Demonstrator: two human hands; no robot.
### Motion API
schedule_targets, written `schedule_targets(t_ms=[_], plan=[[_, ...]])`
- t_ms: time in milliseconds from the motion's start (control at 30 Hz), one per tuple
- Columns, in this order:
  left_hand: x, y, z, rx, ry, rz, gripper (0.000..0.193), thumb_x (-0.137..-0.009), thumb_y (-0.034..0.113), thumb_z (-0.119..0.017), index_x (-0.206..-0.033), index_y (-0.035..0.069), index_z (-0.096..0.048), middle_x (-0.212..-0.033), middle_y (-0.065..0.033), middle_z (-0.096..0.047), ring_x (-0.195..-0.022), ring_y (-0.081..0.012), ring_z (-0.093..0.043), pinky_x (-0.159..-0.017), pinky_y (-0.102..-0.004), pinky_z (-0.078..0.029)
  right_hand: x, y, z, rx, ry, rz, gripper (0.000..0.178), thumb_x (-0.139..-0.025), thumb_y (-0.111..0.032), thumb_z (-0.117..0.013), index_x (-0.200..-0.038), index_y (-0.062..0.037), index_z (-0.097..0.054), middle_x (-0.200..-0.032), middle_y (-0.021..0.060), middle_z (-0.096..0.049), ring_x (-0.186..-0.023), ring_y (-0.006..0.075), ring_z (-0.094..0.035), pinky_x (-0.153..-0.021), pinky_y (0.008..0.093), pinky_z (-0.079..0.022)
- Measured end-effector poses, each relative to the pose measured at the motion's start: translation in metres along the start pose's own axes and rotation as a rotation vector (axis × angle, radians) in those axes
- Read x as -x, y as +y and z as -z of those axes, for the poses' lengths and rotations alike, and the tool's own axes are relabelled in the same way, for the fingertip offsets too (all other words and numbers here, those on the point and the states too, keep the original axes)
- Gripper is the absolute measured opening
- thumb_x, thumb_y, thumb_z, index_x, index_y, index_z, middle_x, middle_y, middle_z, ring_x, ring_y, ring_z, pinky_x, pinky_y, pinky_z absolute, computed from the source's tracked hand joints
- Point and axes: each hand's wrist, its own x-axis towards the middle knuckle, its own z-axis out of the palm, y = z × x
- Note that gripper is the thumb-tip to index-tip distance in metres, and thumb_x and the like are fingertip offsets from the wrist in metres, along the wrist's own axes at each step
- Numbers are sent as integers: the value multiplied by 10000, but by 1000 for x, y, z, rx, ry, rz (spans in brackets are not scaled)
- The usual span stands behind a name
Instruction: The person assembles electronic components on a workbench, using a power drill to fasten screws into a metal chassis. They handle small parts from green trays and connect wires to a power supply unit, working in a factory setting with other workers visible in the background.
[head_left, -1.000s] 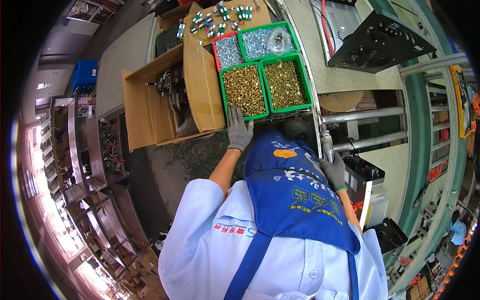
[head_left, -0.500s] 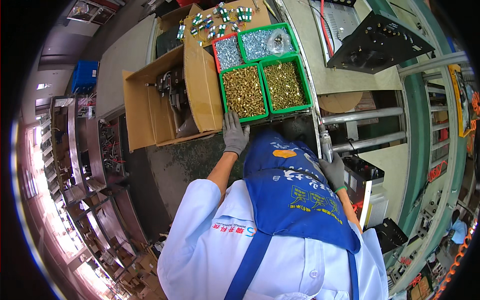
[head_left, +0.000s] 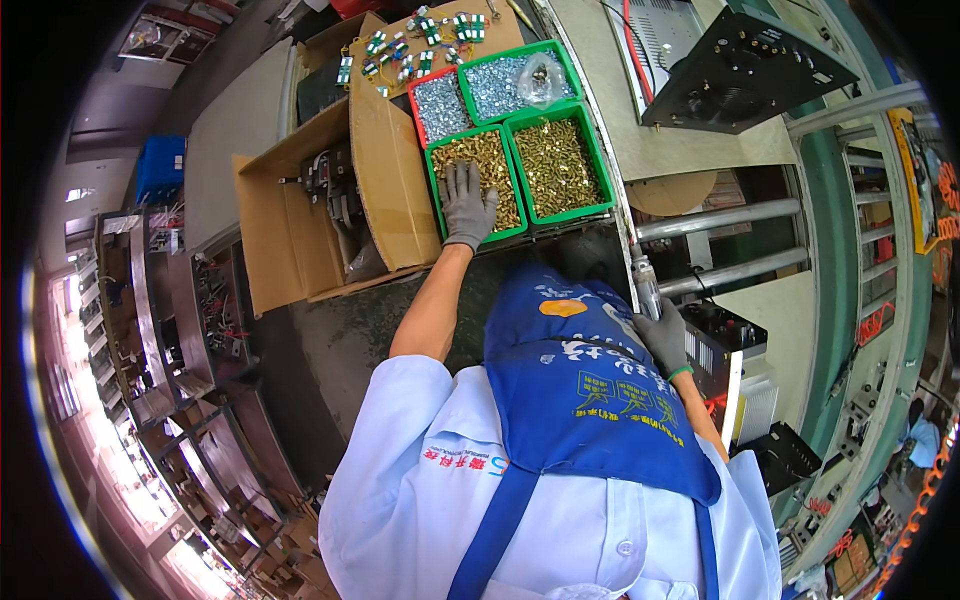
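Note:
My left hand (head_left: 466, 208), in a grey glove, lies over the near-left green bin (head_left: 432, 178). Its fingers stretch out over the brass-coloured screws (head_left: 478, 158) and touch or nearly touch them; nothing shows in its grip. Beside it, a second green bin (head_left: 610, 190) holds more brass-coloured screws (head_left: 557, 165). At the bench edge my right hand (head_left: 663, 338), gloved too, is closed around a silver cylindrical power screwdriver (head_left: 645, 285). The tool points away from me, and its rear end is hidden by the hand.
An open cardboard box (head_left: 395, 190) stands left of the bins. Behind them are a red bin (head_left: 419, 112) and another green bin (head_left: 573, 72) of silvery hardware, plus small green connector boards (head_left: 428, 30). A black metal panel (head_left: 750, 75) and metal rollers (head_left: 720, 228) lie right.
My left hand has moved forward from the near rim of the green bin to over the screws. My right hand stays on the power screwdriver. The view has shifted slightly.

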Motion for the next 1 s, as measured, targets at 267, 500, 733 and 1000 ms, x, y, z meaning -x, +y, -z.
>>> schedule_targets(t_ms=[267,500,733,1000], plan=[[21,8,4,-42,-50,-45,769,-1006,429,-551,-1577,-23,-305,-1661,-247,-274,-1556,-423,-217,-1252,-585,-157,11,5,3,-19,35,-49,460,-770,-287,-750,-1089,32,-662,-955,274,-728,-889,404,-725,-827,465,-547],[14,19,10,-72,-22,-123,772,-1001,443,-553,-1552,-56,-345,-1649,-258,-302,-1554,-423,-229,-1249,-600,-146,4,5,0,-52,56,-77,500,-768,-279,-755,-1150,30,-659,-979,270,-729,-939,403,-729,-855,456,-554],[6,21,21,-21,-175,-367,698,-968,353,-604,-1508,-52,-425,-1606,-248,-370,-1530,-402,-291,-1257,-560,-199,8,-1,1,7,-14,-57,487,-771,-279,-758,-1144,21,-667,-991,263,-733,-935,380,-734,-849,446,-552],[34,21,32,-94,-221,-405,824,-917,427,-666,-1532,-52,-397,-1624,-232,-354,-1544,-396,-266,-1268,-556,-172,12,-1,-2,7,7,-80,469,-782,-290,-759,-1121,21,-670,-957,241,-735,-890,350,-732,-818,435,-547]])
